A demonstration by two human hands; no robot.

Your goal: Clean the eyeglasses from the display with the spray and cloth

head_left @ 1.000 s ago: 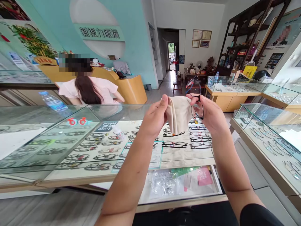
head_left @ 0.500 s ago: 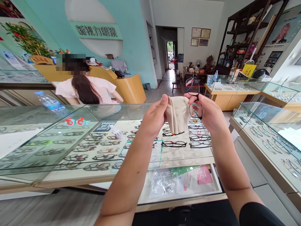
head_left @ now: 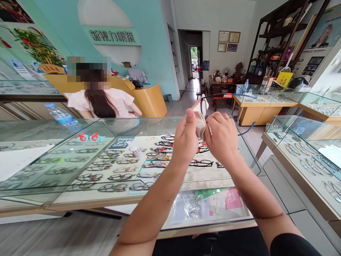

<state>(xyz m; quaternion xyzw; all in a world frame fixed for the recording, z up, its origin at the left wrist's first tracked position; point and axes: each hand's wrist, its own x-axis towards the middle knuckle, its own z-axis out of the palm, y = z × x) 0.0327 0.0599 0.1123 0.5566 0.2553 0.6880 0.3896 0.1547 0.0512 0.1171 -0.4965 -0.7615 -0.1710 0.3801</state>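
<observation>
Above the glass display counter, my left hand (head_left: 186, 140) is closed on a beige cloth (head_left: 200, 125), thumb up. The cloth is wrapped around a lens of a pair of eyeglasses (head_left: 203, 106) with a dark frame. Fingers of my right hand (head_left: 223, 137) are curled around the near part of the same eyeglasses, touching the cloth. The temples stretch out to the right, one dark with a red patch and a blue tip, the other blue. Most of the lenses is hidden behind the cloth and fingers.
Rows of eyeglasses (head_left: 121, 177) lie inside the glass counter (head_left: 87, 197). On its top are a small white bottle (head_left: 135, 149), red toy-like glasses (head_left: 89, 137) and a water bottle (head_left: 62, 116). Below is an open drawer with plastic bags (head_left: 190, 208). A person (head_left: 102, 101) sits beyond.
The cloth, hanging loose from my left hand before, is now folded around a lens. My right hand has moved left against it, and the eyeglasses have turned so their temples point right.
</observation>
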